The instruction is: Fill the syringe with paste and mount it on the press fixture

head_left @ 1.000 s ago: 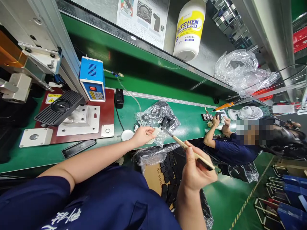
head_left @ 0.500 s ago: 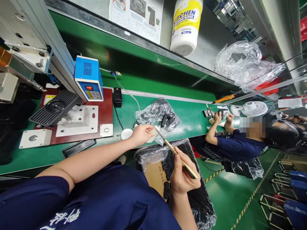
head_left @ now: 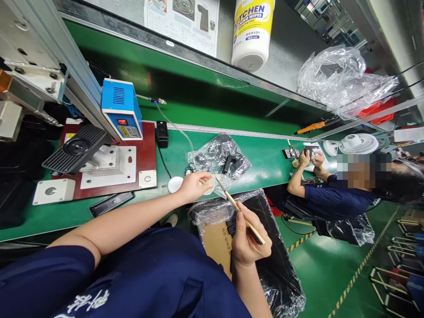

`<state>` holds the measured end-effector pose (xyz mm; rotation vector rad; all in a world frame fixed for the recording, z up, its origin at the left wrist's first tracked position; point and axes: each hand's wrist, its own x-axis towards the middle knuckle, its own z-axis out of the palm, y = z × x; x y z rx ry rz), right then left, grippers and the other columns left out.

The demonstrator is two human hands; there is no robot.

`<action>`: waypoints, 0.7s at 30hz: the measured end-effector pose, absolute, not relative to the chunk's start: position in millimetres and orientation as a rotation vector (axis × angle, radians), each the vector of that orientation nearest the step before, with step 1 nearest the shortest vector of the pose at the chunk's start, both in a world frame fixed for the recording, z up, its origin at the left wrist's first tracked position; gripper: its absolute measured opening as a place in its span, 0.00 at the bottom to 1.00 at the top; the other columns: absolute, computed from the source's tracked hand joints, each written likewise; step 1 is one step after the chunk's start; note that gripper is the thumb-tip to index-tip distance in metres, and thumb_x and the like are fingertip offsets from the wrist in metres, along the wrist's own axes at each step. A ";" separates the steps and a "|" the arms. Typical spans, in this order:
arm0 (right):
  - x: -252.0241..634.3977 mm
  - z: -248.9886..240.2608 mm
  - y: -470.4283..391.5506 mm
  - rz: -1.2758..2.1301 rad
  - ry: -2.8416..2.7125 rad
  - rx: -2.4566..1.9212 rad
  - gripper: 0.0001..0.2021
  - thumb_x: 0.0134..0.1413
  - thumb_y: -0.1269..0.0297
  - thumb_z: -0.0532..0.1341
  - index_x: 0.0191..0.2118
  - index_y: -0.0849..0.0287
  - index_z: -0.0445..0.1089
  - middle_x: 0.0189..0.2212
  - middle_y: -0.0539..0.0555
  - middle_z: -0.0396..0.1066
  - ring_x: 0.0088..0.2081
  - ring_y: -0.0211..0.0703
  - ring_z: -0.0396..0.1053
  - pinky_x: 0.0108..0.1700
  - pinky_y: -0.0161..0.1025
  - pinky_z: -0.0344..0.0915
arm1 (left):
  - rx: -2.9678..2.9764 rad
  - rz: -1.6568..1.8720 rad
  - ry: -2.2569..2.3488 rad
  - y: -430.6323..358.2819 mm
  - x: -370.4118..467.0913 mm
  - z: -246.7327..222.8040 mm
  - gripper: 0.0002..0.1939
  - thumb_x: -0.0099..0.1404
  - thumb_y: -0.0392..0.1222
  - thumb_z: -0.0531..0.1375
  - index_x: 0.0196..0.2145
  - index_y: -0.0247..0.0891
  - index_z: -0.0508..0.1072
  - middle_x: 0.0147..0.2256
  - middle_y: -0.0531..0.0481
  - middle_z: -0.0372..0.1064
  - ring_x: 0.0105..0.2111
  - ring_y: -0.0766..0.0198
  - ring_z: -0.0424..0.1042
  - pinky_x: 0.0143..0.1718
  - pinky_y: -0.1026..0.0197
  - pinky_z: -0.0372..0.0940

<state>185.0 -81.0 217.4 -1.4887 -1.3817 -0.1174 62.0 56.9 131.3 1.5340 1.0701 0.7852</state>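
My left hand point(head_left: 194, 186) pinches a small pale, translucent piece point(head_left: 208, 185) over the bench's front edge. In my right hand point(head_left: 250, 234) is a thin tool point(head_left: 233, 203) with a light wooden handle, its narrow tip pointing up beside that pale piece. Just beyond both hands lies a clear plastic bag point(head_left: 240, 152) with dark parts and cables. A white round disc point(head_left: 175, 184) rests on the bench, left of my left hand's fingers. Below my hands stands a black bin point(head_left: 278, 260) lined with plastic, holding a cardboard sheet point(head_left: 215, 243).
A blue box point(head_left: 122, 108) and a fixture with a black speaker-like part point(head_left: 77, 148) occupy the left. A wipes canister point(head_left: 252, 37) stands on the shelf above. At the right, a person point(head_left: 318, 190) handles a dark part near a white fan point(head_left: 359, 143).
My right hand has shifted slightly left with the tool. My left hand has barely moved and still pinches the pale piece. The view has shifted a little.
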 end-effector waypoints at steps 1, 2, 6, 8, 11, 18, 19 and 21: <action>185.3 216.3 -81.8 -0.105 -1.391 -1.479 0.08 0.55 0.69 0.63 0.41 0.58 0.74 0.37 0.58 0.79 0.38 0.54 0.78 0.38 0.53 0.79 | 1.528 0.786 1.070 56.2 61.3 131.1 0.12 0.51 0.41 0.67 0.34 0.37 0.77 0.35 0.48 0.78 0.31 0.61 0.74 0.36 0.59 0.70; 185.8 215.5 -82.6 -0.094 -1.403 -1.468 0.08 0.55 0.70 0.62 0.42 0.57 0.74 0.37 0.58 0.79 0.38 0.54 0.78 0.38 0.53 0.79 | 1.520 0.786 1.071 55.5 60.5 130.8 0.12 0.51 0.41 0.66 0.34 0.36 0.77 0.35 0.48 0.78 0.31 0.61 0.74 0.36 0.58 0.70; 188.3 212.6 -85.2 -0.065 -1.469 -1.412 0.12 0.53 0.74 0.62 0.43 0.55 0.74 0.38 0.58 0.79 0.38 0.53 0.79 0.37 0.52 0.79 | 1.493 0.791 1.042 53.8 55.5 126.3 0.11 0.51 0.40 0.66 0.34 0.36 0.77 0.34 0.47 0.78 0.31 0.60 0.74 0.37 0.58 0.70; 189.5 210.6 -86.2 -0.039 -1.504 -1.368 0.15 0.52 0.76 0.62 0.45 0.54 0.74 0.39 0.57 0.79 0.38 0.52 0.78 0.37 0.51 0.79 | 1.479 0.788 1.048 53.9 52.2 121.7 0.13 0.50 0.41 0.66 0.35 0.36 0.77 0.34 0.47 0.77 0.31 0.60 0.74 0.37 0.57 0.70; 191.3 205.8 -87.1 -0.012 -1.542 -1.324 0.18 0.50 0.78 0.62 0.46 0.53 0.73 0.40 0.56 0.79 0.38 0.52 0.78 0.36 0.50 0.79 | 1.433 0.747 1.065 55.1 46.8 115.0 0.15 0.48 0.42 0.67 0.35 0.34 0.78 0.32 0.45 0.77 0.30 0.59 0.74 0.36 0.56 0.70; 197.8 183.6 -85.1 0.021 -1.522 -1.294 0.18 0.50 0.79 0.62 0.46 0.54 0.73 0.40 0.57 0.79 0.39 0.52 0.78 0.37 0.51 0.79 | 1.411 0.683 1.033 58.5 35.5 110.3 0.13 0.49 0.42 0.66 0.33 0.33 0.78 0.31 0.47 0.76 0.30 0.61 0.73 0.37 0.57 0.70; 198.3 179.3 -84.0 0.026 -1.505 -1.305 0.17 0.50 0.78 0.62 0.45 0.54 0.73 0.40 0.57 0.79 0.39 0.52 0.78 0.37 0.51 0.79 | 1.414 0.682 1.043 58.9 34.1 109.5 0.13 0.49 0.42 0.66 0.33 0.34 0.78 0.31 0.47 0.77 0.30 0.61 0.73 0.37 0.58 0.70; 198.3 170.5 -81.5 0.027 -1.450 -1.333 0.14 0.52 0.75 0.62 0.44 0.55 0.73 0.39 0.58 0.79 0.38 0.53 0.78 0.37 0.51 0.79 | 1.402 0.680 1.059 59.7 31.6 107.0 0.13 0.49 0.42 0.67 0.33 0.34 0.78 0.31 0.47 0.77 0.30 0.61 0.73 0.36 0.58 0.70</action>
